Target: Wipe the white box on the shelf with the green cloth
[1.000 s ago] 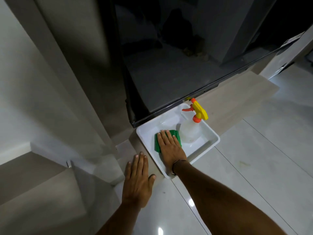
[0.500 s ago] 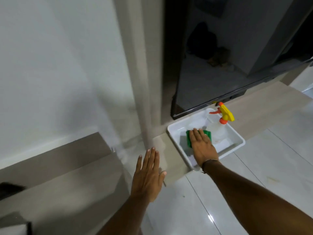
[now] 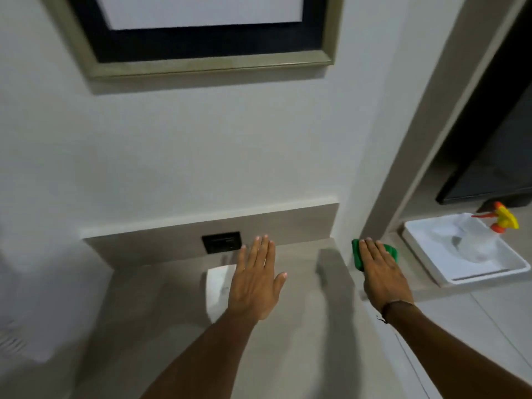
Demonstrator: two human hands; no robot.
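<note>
A small white box [image 3: 216, 286] lies on the beige shelf [image 3: 161, 300] below the wall. My left hand [image 3: 256, 280] hovers flat over the box's right part with fingers stretched out, holding nothing; I cannot tell whether it touches the box. My right hand [image 3: 381, 273] holds the green cloth [image 3: 357, 256] under its fingers, at the shelf's right end beside the pillar and left of the tray. Most of the cloth is hidden under that hand.
A white tray [image 3: 486, 275] on the low ledge at the right holds a clear spray bottle [image 3: 480, 243] with a yellow and orange head. A black socket plate [image 3: 221, 241] sits in the shelf's back panel. A framed picture [image 3: 201, 64] hangs above. A dark screen [image 3: 489, 168] stands at right.
My right hand has lifted the green cloth out of the white tray and carried it left to the shelf's end. My view swung left, and my left hand now hovers over the white box.
</note>
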